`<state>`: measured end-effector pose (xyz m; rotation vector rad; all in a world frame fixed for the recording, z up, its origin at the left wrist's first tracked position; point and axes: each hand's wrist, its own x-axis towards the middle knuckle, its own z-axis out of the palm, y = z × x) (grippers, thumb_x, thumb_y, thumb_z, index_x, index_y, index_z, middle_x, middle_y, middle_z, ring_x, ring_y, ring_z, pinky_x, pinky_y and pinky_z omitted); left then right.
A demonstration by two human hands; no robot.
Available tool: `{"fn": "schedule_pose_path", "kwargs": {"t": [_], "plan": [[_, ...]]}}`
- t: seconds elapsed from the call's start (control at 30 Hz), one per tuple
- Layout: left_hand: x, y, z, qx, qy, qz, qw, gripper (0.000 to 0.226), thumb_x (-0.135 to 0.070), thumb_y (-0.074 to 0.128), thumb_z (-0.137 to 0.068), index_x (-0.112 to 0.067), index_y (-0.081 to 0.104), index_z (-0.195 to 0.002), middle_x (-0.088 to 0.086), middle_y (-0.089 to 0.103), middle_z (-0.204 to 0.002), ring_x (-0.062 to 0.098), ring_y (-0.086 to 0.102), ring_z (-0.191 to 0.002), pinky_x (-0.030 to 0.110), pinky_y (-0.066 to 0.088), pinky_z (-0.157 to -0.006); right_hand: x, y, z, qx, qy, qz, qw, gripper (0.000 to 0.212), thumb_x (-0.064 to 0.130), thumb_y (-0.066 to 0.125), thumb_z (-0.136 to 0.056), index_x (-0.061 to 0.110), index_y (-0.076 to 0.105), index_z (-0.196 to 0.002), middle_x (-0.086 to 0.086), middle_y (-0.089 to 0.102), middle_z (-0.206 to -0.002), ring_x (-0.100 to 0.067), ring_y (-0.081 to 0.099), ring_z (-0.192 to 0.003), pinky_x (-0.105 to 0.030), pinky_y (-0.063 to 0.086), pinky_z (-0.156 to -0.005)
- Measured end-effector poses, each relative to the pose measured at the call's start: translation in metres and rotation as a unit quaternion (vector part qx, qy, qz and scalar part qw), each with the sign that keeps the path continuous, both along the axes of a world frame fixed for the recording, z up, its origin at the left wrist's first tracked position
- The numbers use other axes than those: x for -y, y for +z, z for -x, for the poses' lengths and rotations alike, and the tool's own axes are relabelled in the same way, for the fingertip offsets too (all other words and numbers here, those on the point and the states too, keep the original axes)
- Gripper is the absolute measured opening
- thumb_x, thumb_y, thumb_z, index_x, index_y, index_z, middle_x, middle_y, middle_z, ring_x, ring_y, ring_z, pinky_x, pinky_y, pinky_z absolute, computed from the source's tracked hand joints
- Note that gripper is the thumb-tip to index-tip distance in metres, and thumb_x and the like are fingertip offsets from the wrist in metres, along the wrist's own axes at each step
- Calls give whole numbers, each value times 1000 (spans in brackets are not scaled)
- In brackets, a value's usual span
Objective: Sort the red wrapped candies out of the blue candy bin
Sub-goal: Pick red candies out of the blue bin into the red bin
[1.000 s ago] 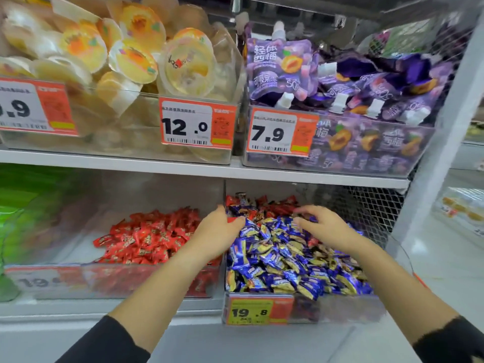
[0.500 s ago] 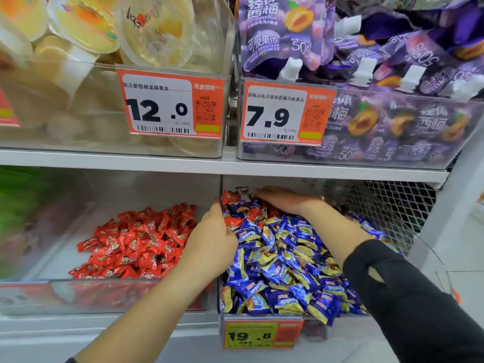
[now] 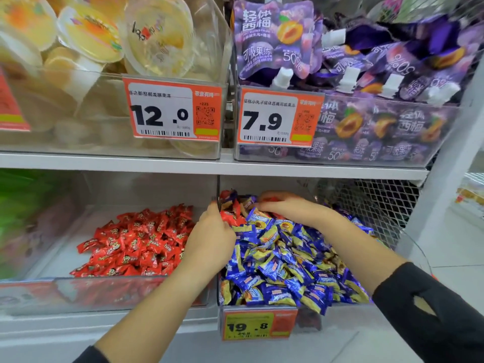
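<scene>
Now that both hands have reached the bin's back corner, the left hand (image 3: pixel 209 233) pinches a red candy (image 3: pixel 227 216) while the right hand's (image 3: pixel 285 205) grip cannot be told among the blue candies (image 3: pixel 282 258), so removal can start.

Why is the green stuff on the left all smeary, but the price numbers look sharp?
In the head view, the green packets at the left edge are streaked with motion blur; the 12.0 price tag near the middle stays crisp; the wide lens bends the shelf edge slightly; the 19.8 tag is a bit soft.
</scene>
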<state>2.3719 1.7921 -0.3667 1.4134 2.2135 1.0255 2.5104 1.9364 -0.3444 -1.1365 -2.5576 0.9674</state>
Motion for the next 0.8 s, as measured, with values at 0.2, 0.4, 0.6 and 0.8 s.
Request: {"fn": "schedule_pose_path", "kwargs": {"t": [0.2,0.4,0.6,0.8], "plan": [[6,5,-6,-114,5,-105,988,47,-37,36,-100,-5,42,-134,12,51,-128,28,46,-120,37,36,-98,35,4,-34,-51,-4,-62,997,15,42,55,-94,35,62,-106,14,64,-108,-5,59,-101,-26,46,-90],[4,16,-24,-174,-78,-148,970,37,-27,42,-99,-16,52,-132,1,54,-133,18,41,-127,30,30,-105,72,-2,-58,-76,5,-164,984,27,33,57,-94,28,64,-120,16,62,-110,-1,58,-100,-24,45,-89],[-3,27,-35,-124,-163,-100,974,33,-18,37,-100,-23,59,-124,-3,62,-121,13,54,-109,28,41,-92,75,-5,-93,-108,-16,-74,991,38,58,52,-88,49,54,-125,17,42,-145,3,35,-134,-27,28,-111],[-18,49,-50,-67,-239,-56,967,31,-26,41,-100,-25,60,-125,-5,66,-111,12,62,-94,24,45,-79,59,12,-125,-223,-126,-68,964,15,27,61,-93,31,70,-104,10,71,-99,-5,64,-99,-27,47,-89]]}}
